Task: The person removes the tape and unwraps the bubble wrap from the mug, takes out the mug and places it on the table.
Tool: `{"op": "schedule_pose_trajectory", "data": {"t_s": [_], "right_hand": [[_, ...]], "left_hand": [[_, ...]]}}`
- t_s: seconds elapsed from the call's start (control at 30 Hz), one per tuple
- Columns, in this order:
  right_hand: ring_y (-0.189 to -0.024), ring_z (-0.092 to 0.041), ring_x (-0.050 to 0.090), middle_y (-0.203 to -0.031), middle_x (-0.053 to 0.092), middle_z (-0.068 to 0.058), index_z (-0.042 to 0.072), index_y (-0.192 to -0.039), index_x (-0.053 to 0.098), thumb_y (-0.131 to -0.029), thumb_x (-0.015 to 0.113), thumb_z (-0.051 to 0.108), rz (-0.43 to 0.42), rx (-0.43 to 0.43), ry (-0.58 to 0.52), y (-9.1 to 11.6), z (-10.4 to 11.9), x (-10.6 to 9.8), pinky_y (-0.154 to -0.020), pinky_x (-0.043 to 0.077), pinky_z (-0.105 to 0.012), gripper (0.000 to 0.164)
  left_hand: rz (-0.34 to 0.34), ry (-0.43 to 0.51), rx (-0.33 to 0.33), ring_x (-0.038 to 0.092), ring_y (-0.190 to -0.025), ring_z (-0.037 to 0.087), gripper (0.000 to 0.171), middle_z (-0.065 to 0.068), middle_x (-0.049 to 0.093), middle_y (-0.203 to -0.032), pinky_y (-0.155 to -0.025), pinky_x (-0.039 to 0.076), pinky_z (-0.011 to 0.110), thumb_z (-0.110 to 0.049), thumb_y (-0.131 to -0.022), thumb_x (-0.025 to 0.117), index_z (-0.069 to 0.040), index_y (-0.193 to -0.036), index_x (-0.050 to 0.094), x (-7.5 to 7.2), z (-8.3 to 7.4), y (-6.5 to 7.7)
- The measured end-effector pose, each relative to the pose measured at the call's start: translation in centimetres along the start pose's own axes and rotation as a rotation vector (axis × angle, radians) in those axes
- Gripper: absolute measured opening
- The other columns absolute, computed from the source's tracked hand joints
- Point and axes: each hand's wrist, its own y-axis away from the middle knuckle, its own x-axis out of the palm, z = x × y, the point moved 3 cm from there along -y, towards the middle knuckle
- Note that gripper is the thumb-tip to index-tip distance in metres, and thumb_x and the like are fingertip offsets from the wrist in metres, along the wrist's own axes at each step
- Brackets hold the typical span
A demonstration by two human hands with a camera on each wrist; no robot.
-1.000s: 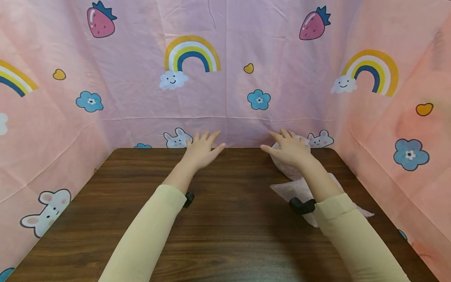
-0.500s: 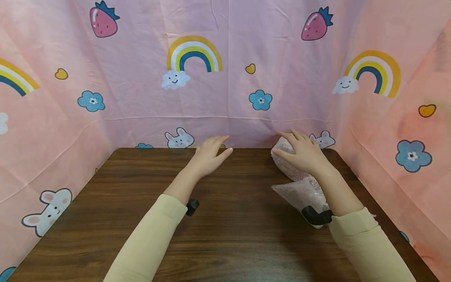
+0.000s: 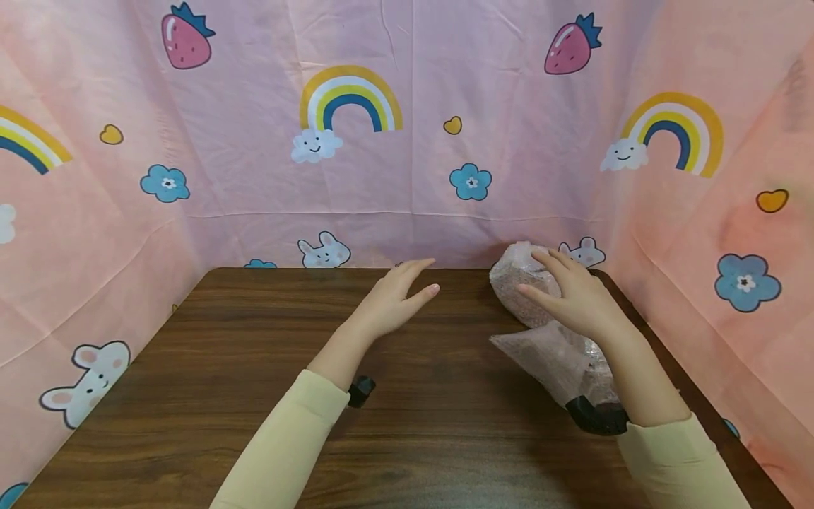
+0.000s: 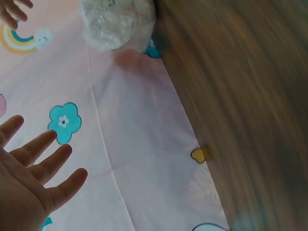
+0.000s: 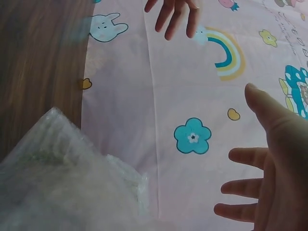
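My left hand (image 3: 394, 300) hovers over the middle of the table, fingers extended and thumb apart, holding nothing. To its right, my right hand (image 3: 579, 300) is also raised with spread fingers and an empty palm. Below and behind the right hand lies crumpled clear bubble wrap (image 3: 518, 293), rounded at the back. A pointed flap of bubble wrap (image 3: 540, 357) stretches forward under the right forearm, which hides part of it. The right wrist view shows the bubble wrap (image 5: 57, 178) close up and apart from the fingers. Whether anything is wrapped inside, I cannot tell.
A dark wood-grain table (image 3: 407, 424) spreads under both arms. Pink printed cloth (image 3: 407, 170) hangs along its back, left and right edges. A black wrist camera (image 3: 361, 391) is strapped to the left wrist, and another black camera (image 3: 596, 417) to the right.
Both hands have drawn back toward the body and shifted right. The right hand has moved off the rounded bubble wrap, leaving more of it visible. The bubble wrap stays in place.
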Motion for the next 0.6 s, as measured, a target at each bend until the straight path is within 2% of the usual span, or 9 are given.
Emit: {"op": "schedule_pose_trajectory", "data": {"t_s": [0.2,0.37,0.6], "right_hand": [[-0.134,-0.05,0.024,-0.153,0.02,-0.026,0.007,-0.151,0.028,-0.093,0.053,0.055,-0.02,0.0,-0.056,1.5,-1.1,0.1,-0.097,0.024,-0.07,0.078],[-0.136,-0.046,0.023,-0.153,0.024,-0.022,0.007,-0.151,0.028,-0.093,0.056,0.052,-0.034,0.009,-0.113,2.5,-1.9,0.4,-0.099,0.023,-0.068,0.078],[-0.13,-0.047,0.033,-0.152,0.024,-0.023,0.009,-0.152,0.024,-0.093,0.058,0.048,-0.039,0.046,-0.195,3.7,-2.5,0.6,-0.095,0.031,-0.067,0.079]], "left_hand": [[0.002,0.066,-0.01,0.029,-0.138,0.02,0.06,-0.004,0.036,-0.149,-0.108,0.028,0.046,-0.055,-0.097,0.044,-0.025,-0.148,0.036,1.5,-0.4,0.4],[0.0,0.128,-0.032,0.031,-0.137,0.019,0.059,-0.005,0.036,-0.149,-0.107,0.03,0.047,-0.054,-0.097,0.046,-0.028,-0.148,0.035,2.6,-0.6,0.6],[-0.008,0.211,-0.014,0.034,-0.135,0.019,0.06,-0.003,0.038,-0.148,-0.105,0.032,0.047,-0.055,-0.097,0.045,-0.027,-0.149,0.035,4.2,-0.8,0.6]]}}
